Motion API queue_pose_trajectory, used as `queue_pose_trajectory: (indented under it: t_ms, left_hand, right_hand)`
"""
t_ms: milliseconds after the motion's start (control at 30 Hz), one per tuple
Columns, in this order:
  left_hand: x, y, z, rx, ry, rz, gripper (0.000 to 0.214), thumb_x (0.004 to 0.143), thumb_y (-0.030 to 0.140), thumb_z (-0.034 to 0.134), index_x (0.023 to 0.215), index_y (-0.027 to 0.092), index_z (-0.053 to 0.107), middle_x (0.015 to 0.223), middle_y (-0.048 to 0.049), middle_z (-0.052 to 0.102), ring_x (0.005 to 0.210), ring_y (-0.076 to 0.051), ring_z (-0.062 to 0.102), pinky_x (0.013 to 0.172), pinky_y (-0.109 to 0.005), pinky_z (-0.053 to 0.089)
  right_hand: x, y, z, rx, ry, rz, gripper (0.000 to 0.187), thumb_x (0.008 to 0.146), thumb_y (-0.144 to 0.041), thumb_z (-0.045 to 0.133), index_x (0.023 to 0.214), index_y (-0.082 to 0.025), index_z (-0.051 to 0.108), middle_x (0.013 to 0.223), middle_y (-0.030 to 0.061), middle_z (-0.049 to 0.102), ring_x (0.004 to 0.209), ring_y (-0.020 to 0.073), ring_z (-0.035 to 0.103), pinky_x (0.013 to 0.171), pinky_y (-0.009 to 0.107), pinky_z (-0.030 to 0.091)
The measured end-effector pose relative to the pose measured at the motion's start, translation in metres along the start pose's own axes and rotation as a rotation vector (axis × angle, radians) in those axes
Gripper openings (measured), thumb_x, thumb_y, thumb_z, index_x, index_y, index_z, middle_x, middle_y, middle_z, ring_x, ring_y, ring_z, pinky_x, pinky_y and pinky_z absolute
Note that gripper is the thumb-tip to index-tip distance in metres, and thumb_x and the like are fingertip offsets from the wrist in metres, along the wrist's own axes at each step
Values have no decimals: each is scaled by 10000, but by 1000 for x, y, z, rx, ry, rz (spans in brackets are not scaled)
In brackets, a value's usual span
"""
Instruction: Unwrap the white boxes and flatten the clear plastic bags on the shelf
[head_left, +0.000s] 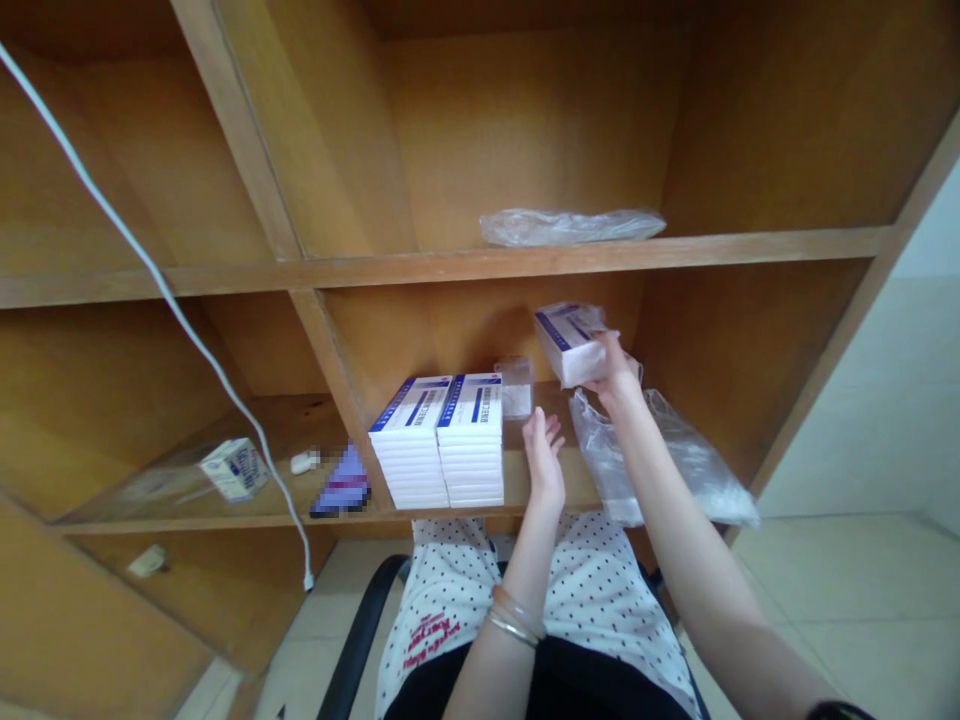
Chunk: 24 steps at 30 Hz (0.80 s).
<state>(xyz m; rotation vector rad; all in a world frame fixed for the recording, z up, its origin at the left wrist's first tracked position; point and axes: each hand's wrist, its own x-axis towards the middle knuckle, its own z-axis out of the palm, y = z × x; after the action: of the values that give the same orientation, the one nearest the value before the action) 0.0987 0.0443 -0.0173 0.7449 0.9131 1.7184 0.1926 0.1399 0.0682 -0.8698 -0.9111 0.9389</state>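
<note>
My right hand is raised over the right side of the lower shelf compartment, closed on a white-and-blue medicine box pack. Clear film seems to cover part of that pack. My left hand is lower, palm turned up and fingers apart, holding nothing. To its left, two neat stacks of similar flat boxes, a left stack and a right stack, stand side by side at the shelf front. Behind them is a clear plastic-wrapped piece. Crumpled clear plastic bags lie below my right hand and forearm.
A wooden shelf divider stands left of the stacks. Beyond it are a small printed carton, a white object and a blurred purple packet. A white cable hangs in front. Folded plastic lies on the upper shelf.
</note>
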Motion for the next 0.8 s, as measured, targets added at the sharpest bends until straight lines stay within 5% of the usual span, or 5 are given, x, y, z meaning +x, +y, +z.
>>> queue_pose_trajectory:
  t_ms: [100, 333, 500, 600, 800]
  left_hand:
    - [1, 28, -6, -29, -106, -80, 625, 813, 568, 541, 1292, 189, 405, 1330, -156, 520, 1251, -246, 492, 1041, -391, 376]
    - [-29, 44, 5, -194, -469, -304, 642, 841, 650, 438, 1307, 211, 485, 1368, -110, 519, 1264, -262, 483, 1071, -433, 389]
    - [-42, 44, 3, -230, -434, -358, 540, 859, 523, 530, 1295, 204, 522, 1351, -86, 542, 1237, -250, 512, 1037, -403, 436]
    - [-42, 44, 1, -296, -364, -353, 521, 839, 460, 593, 1275, 178, 538, 1314, -95, 573, 1195, -244, 549, 1013, -380, 461]
    - [-36, 43, -4, -398, -267, -338, 477, 822, 404, 633, 1223, 152, 578, 1235, -102, 629, 1129, -233, 597, 978, -350, 484]
  right_hand:
    - [-30, -11, -25, 123, 0, 200, 332, 673, -410, 685, 913, -191, 615, 855, 43, 654, 677, 179, 635, 505, 296, 545]
    - [-90, -32, -59, -25, -271, 176, 246, 696, -360, 684, 858, -176, 668, 839, 58, 683, 655, 175, 626, 498, 253, 506]
    - [-109, -59, -72, -361, -559, -72, 330, 684, -387, 748, 970, -254, 647, 1022, 48, 659, 860, 193, 622, 702, 300, 535]
    - [-108, -67, -80, -354, -631, -127, 235, 714, -406, 730, 800, -224, 608, 1067, 56, 626, 903, 185, 595, 756, 301, 511]
    - [-100, -70, -97, -217, -764, -40, 264, 765, -296, 717, 670, -184, 499, 712, -24, 559, 612, 90, 494, 553, 209, 404]
